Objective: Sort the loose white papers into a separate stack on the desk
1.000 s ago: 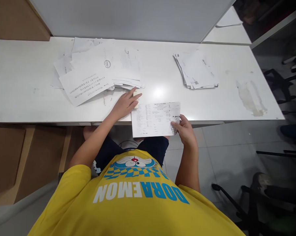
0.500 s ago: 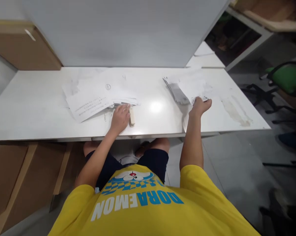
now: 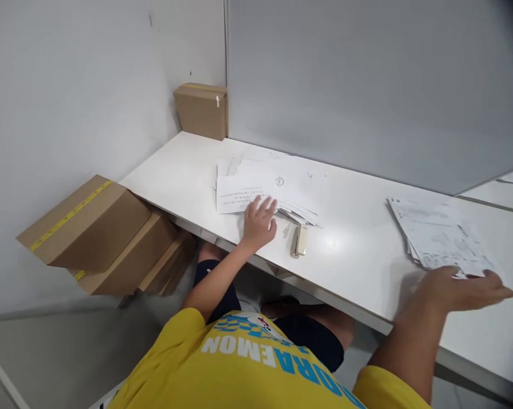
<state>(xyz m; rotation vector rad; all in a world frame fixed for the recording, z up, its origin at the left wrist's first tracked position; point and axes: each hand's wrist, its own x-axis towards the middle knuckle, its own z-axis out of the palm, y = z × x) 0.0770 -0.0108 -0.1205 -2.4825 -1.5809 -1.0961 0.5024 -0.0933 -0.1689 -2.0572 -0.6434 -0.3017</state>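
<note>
Lying well apart on the white table [image 3: 354, 250], it's the left pile [image 3: 256, 177] of papers and the right pile [image 3: 439, 233]! At the left pile's near edge, the left hand [image 3: 258, 224] is wide, fingers spread, gripping nothing; whether the fingertips touch paper, I can't tell. Over right, the right hand [image 3: 461, 289] is at the other pile's near edge, fingers stretched rightward and partly apart; whether it has hold of a sheet, I can't tell. Between the piles sits the cream stapler [image 3: 300, 241], just right of the left hand. Far left, a cardboard box [image 3: 200, 115] stands at the corner.
</note>
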